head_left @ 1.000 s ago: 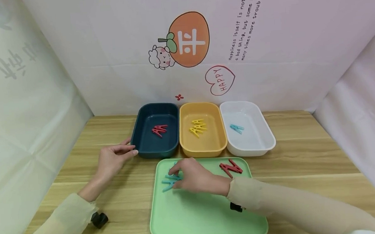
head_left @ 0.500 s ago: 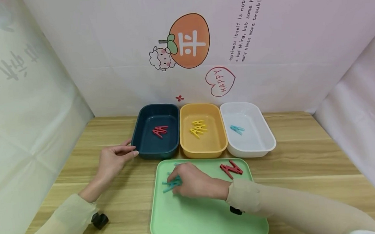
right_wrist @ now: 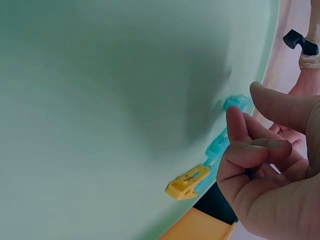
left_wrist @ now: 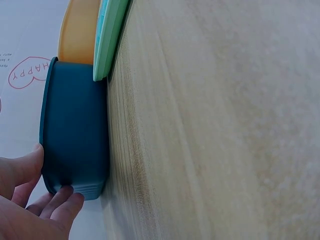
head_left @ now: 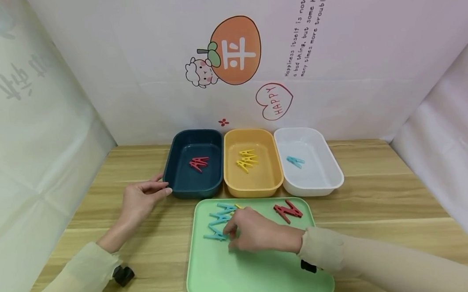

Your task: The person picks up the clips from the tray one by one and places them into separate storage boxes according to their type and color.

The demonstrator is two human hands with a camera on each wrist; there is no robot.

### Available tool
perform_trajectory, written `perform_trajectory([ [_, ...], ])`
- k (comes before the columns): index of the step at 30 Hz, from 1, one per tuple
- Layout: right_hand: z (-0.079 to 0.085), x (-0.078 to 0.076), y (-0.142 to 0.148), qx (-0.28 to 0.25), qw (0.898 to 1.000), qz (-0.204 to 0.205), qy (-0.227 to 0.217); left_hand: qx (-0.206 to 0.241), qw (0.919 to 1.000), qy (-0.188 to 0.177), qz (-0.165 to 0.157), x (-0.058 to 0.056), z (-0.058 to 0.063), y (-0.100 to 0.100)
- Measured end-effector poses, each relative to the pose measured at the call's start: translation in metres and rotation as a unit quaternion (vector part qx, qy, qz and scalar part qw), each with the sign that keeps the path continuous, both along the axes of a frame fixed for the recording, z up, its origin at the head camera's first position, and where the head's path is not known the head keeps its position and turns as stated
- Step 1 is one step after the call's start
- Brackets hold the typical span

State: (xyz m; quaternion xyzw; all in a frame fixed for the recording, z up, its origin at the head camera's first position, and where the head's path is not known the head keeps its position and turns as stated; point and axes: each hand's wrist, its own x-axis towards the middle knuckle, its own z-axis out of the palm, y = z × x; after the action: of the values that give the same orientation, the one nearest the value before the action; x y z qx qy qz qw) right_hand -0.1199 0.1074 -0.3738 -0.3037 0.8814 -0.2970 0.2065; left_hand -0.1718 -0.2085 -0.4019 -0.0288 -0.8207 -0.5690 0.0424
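My right hand (head_left: 256,231) is over the pale green tray (head_left: 261,279), just right of several teal clothespins (head_left: 220,218). Its thumb and index finger stand apart with nothing between them, the other fingers loosely bent. Beyond the knuckles a yellow clothespin (right_wrist: 187,184) lies beside the teal ones, mostly hidden in the head view. Two red clothespins (head_left: 288,211) are at the tray's back right. With thumb and fingers, my left hand (head_left: 138,204) holds the near left corner of a dark blue box (left_wrist: 75,120).
Behind the tray the dark blue box, a yellow box (head_left: 256,192) and a white box (head_left: 313,190) stand side by side. They hold red, yellow and light blue clothespins respectively. A printed white cloth (head_left: 156,101) rises behind them from the wooden table (head_left: 383,191).
My right hand has drawn back to the right from the teal clothespins, uncovering more of them and a bit of yellow. The nearest teal clothespin has turned. My left hand has stayed put.
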Motion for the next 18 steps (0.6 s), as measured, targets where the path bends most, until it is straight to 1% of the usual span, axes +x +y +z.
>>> perform_trajectory([
  [3, 0.001, -0.004, -0.001, 0.009, 1.000, 0.012, 0.013, -0.001, 1.0000, 0.002, -0.001, 0.000, 0.000, 0.000],
  [6, 0.000, -0.008, -0.007, 0.023, 0.998, 0.038, 0.037, -0.005, 1.0000, 0.002, 0.000, 0.000, 0.001, 0.000],
  [9, -0.002, -0.010, -0.013, 0.040, 0.997, 0.053, 0.045, -0.006, 1.0000, 0.001, 0.003, 0.000, 0.000, 0.000],
  [13, -0.002, -0.009, -0.016, 0.053, 0.997, 0.046, 0.036, -0.004, 1.0000, -0.001, 0.002, 0.001, -0.001, 0.001],
  [18, 0.001, -0.005, -0.008, 0.031, 0.999, 0.036, 0.022, -0.002, 1.0000, 0.000, 0.002, 0.001, 0.000, 0.000],
])
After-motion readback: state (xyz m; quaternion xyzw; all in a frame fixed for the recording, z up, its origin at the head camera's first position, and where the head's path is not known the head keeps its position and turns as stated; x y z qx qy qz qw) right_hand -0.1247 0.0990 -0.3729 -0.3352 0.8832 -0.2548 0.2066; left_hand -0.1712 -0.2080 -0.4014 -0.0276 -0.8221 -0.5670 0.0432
